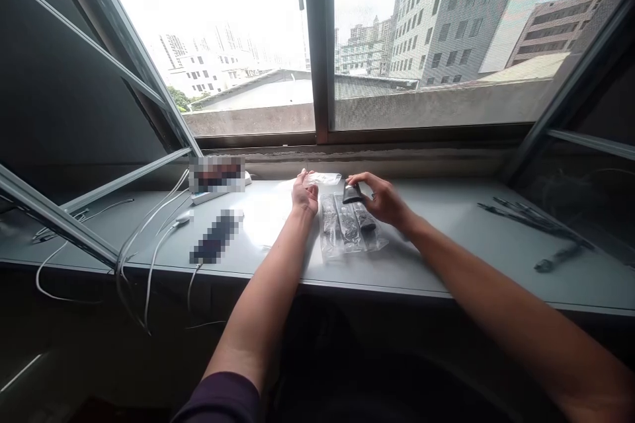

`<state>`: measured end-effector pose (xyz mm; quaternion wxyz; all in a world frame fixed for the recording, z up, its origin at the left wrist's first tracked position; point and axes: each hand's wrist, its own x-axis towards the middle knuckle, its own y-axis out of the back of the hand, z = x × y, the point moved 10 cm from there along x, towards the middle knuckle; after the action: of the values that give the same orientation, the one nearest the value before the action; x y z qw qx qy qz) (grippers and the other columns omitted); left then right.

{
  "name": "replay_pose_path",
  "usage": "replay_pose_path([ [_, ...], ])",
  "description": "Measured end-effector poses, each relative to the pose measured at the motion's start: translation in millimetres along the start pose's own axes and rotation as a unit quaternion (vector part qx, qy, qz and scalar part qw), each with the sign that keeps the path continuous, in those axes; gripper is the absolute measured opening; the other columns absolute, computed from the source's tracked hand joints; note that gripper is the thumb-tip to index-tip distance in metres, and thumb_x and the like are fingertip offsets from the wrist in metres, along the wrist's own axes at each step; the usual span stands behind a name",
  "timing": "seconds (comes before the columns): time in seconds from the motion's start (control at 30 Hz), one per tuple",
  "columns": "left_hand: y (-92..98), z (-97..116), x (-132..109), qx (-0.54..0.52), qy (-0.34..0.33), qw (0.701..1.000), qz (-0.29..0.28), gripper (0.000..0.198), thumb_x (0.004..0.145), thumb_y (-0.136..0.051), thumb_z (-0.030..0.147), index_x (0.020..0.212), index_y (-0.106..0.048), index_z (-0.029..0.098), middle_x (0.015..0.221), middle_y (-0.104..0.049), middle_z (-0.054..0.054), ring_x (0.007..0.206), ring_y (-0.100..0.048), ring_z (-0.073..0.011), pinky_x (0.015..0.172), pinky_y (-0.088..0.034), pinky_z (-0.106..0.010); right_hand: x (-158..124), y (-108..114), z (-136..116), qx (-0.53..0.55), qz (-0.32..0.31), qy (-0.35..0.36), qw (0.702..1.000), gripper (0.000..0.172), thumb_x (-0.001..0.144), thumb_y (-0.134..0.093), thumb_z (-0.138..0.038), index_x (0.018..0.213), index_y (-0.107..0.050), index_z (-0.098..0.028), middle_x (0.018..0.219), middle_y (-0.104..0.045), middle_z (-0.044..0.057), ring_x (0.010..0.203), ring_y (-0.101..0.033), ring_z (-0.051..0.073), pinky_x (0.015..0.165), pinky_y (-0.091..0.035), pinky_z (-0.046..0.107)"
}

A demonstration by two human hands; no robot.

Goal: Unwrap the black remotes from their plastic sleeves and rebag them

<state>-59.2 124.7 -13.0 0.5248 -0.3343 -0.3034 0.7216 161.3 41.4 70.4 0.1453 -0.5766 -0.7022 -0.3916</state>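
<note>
My left hand point(304, 194) is closed on a clear plastic bag point(323, 178), held just above the table near the window. To its right, my right hand point(378, 197) grips a small dark, flat-ended object point(352, 193); its exact kind does not show. Below both hands, several clear plastic packets point(347, 231) lie side by side on the table, with dark contents inside. At their right, a dark piece point(368, 223) shows through the plastic. The dark object in my right hand is close to the bag's right end; whether they touch I cannot tell.
A white power strip point(218, 195) with cables stands at the left, beside a blurred-out phone-like item point(216, 238). White cables point(153, 258) hang over the front edge. Dark cables point(536, 221) lie on the right. Metal frames point(99, 192) slant at the left side.
</note>
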Motion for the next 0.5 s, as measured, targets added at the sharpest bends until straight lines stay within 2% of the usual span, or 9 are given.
replay_pose_path([
  [0.13, 0.4, 1.2, -2.2, -0.007, 0.008, 1.0, 0.004, 0.011, 0.102, -0.075, 0.026, 0.106, -0.071, 0.017, 0.096, -0.074, -0.005, 0.057, -0.064, -0.0035, 0.05, -0.053, -0.011, 2.0, 7.4, 18.1, 0.061, 0.046, -0.057, 0.995, 0.033, 0.096, -0.084, -0.045, 0.125, -0.078, -0.03, 0.12, -0.08, 0.007, 0.113, -0.075, 0.031, 0.114, -0.056, 0.051],
  [0.23, 2.8, 1.4, -2.2, -0.022, 0.016, 1.0, 0.012, 0.011, 0.104, -0.073, 0.027, 0.109, -0.072, 0.017, 0.098, -0.075, -0.005, 0.058, -0.064, -0.0029, 0.051, -0.053, -0.011, 2.6, 5.9, 35.2, 0.159, 0.054, -0.129, 0.977, 0.048, 0.092, -0.087, -0.053, 0.131, -0.078, -0.028, 0.112, -0.079, 0.005, 0.084, -0.077, 0.023, 0.085, -0.066, 0.043],
  [0.3, 6.6, 3.9, -1.0, -0.034, 0.007, 0.999, 0.024, 0.011, 0.104, -0.072, 0.025, 0.112, -0.072, 0.018, 0.102, -0.076, -0.005, 0.061, -0.066, -0.0033, 0.053, -0.055, -0.011, 2.0, 6.7, 41.9, 0.198, 0.064, -0.167, 0.964, 0.055, 0.086, -0.092, -0.055, 0.13, -0.079, -0.025, 0.101, -0.078, 0.005, 0.07, -0.072, 0.019, 0.062, -0.063, 0.035],
  [0.37, 10.8, 7.3, 0.5, -0.037, -0.005, 0.999, 0.036, 0.012, 0.105, -0.071, 0.024, 0.114, -0.073, 0.018, 0.106, -0.078, -0.006, 0.064, -0.068, -0.004, 0.054, -0.055, -0.011, 0.3, 10.8, 46.3, 0.22, 0.084, -0.196, 0.952, 0.055, 0.08, -0.097, -0.054, 0.123, -0.081, -0.023, 0.091, -0.075, 0.003, 0.061, -0.065, 0.016, 0.048, -0.052, 0.029],
  [0.5, 13.5, 12.5, 3.0, -0.021, -0.023, 0.999, 0.036, 0.014, 0.107, -0.068, 0.028, 0.108, -0.076, 0.017, 0.11, -0.078, -0.007, 0.064, -0.068, -0.003, 0.048, -0.049, -0.01, -4.5, 19.8, 52.0, 0.232, 0.122, -0.243, 0.934, 0.041, 0.079, -0.099, -0.049, 0.103, -0.079, -0.022, 0.085, -0.071, 0.003, 0.051, -0.055, 0.011, 0.038, -0.039, 0.025],
])
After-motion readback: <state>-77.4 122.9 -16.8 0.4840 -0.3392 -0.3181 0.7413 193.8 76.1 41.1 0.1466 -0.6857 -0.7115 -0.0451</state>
